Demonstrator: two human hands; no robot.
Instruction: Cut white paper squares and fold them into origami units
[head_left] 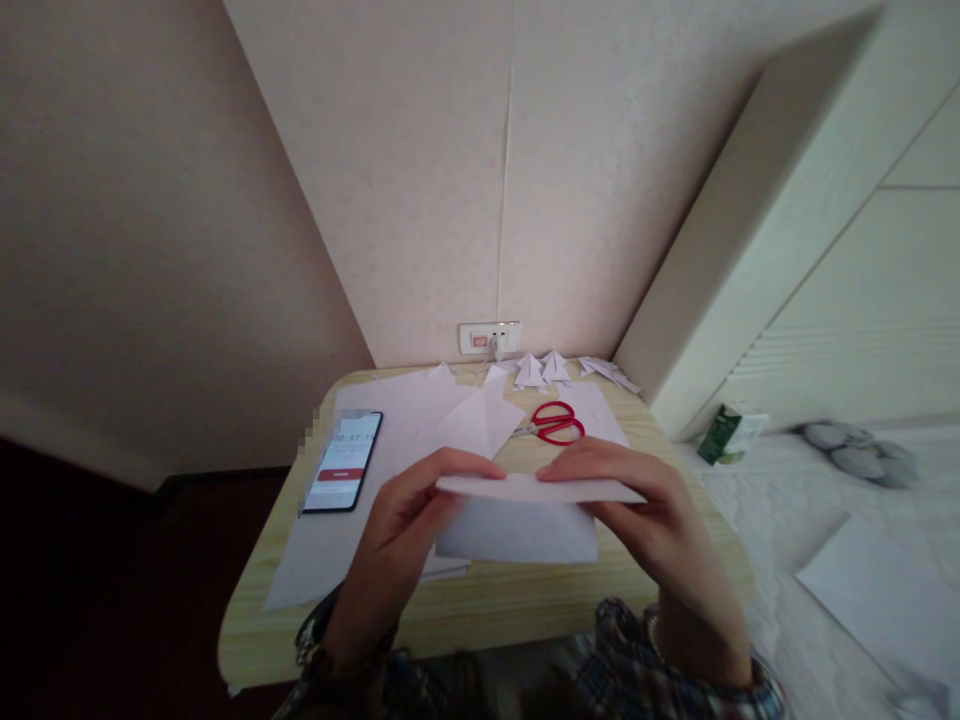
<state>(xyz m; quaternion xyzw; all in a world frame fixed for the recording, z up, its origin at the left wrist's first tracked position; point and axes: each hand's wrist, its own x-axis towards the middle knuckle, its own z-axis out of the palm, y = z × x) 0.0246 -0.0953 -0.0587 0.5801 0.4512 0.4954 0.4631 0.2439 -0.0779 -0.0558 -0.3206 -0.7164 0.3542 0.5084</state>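
Paper spans both hands (a carton, interior hidden, sits right).

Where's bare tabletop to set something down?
Front strip of the table, between the held paper and the near edge; thin strip right of the right hand. Crowded: left, phone and loose sheets; back, scissors and folded pieces.

paper: white | scissor handles: red | tabletop: yellowish (wood-grained) | sleeve: plaid, seemingly dark
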